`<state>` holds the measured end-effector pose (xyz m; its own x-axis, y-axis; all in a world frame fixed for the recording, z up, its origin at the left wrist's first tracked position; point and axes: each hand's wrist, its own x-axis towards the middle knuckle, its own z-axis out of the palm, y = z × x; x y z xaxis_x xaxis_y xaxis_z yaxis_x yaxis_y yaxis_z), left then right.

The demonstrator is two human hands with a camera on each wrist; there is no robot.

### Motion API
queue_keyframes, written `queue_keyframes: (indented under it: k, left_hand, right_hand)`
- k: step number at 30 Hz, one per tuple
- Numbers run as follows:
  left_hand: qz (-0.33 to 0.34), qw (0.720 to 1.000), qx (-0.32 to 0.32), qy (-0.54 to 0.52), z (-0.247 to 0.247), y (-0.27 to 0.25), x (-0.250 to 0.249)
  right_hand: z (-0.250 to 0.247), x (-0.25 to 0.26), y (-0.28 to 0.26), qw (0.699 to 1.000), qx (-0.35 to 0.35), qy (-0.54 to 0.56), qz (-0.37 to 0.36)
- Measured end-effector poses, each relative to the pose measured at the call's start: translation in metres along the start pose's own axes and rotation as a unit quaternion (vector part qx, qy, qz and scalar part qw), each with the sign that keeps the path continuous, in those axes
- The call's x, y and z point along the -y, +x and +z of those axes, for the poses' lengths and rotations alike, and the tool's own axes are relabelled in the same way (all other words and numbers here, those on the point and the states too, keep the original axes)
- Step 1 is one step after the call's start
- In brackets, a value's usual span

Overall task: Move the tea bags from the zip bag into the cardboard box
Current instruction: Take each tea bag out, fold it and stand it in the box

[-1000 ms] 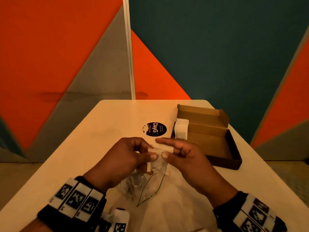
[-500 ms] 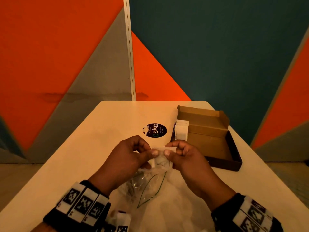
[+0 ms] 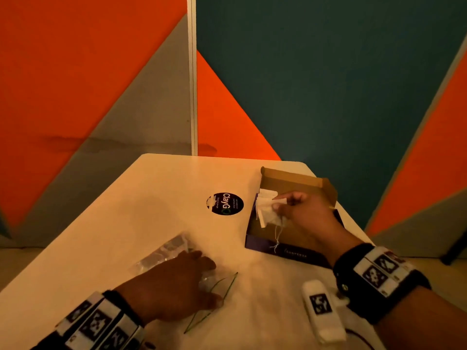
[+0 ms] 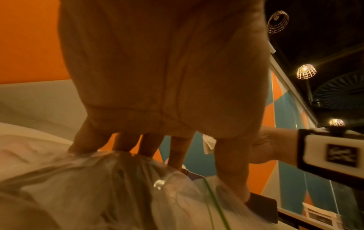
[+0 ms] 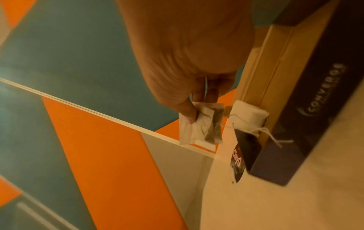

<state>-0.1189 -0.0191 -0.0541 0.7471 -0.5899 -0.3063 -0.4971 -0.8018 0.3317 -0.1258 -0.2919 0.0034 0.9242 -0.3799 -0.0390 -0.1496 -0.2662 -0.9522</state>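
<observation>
My right hand [image 3: 290, 205] pinches a white tea bag [image 3: 269, 213] over the left end of the open cardboard box [image 3: 298, 181]; its string dangles over the dark front wall. In the right wrist view the thumb and fingers pinch the tea bag [image 5: 199, 124], and another tea bag [image 5: 248, 116] stands inside the box [image 5: 315, 96]. My left hand [image 3: 187, 276] rests with straight fingers on the clear zip bag [image 3: 164, 253] on the table. The left wrist view shows the fingertips [image 4: 126, 144] pressing down on the zip bag [image 4: 118, 186].
A round black sticker [image 3: 225, 203] lies on the white table [image 3: 151, 193] left of the box. The table's right edge runs close behind the box. Orange, grey and teal wall panels [image 3: 328, 84] stand behind the table.
Both hands held a tea bag above the zip bag at the table's middle. My right hand has carried it right to the box; my left hand has dropped onto the zip bag.
</observation>
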Motion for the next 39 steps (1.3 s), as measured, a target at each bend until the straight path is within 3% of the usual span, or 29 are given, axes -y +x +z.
queue_keyframes:
  k: [15, 21, 27, 39]
  left_hand:
    - [0.025, 0.997, -0.040, -0.067, -0.006, -0.004, -0.001]
    - [0.035, 0.995, -0.050, -0.077, -0.007, -0.004, 0.003]
    - [0.038, 0.993, -0.054, -0.098, -0.006, -0.005, 0.003]
    - [0.039, 0.995, -0.053, -0.077, -0.004, -0.005, 0.007]
  right_hand:
    - [0.018, -0.044, 0.121, 0.989, 0.010, -0.100, 0.106]
    - [0.024, -0.051, 0.130, 0.983, 0.008, -0.136, 0.124]
    - [0.024, -0.058, 0.137, 0.973, -0.003, -0.209, 0.099]
    - [0.022, -0.061, 0.123, 0.981, 0.017, -0.173, 0.092]
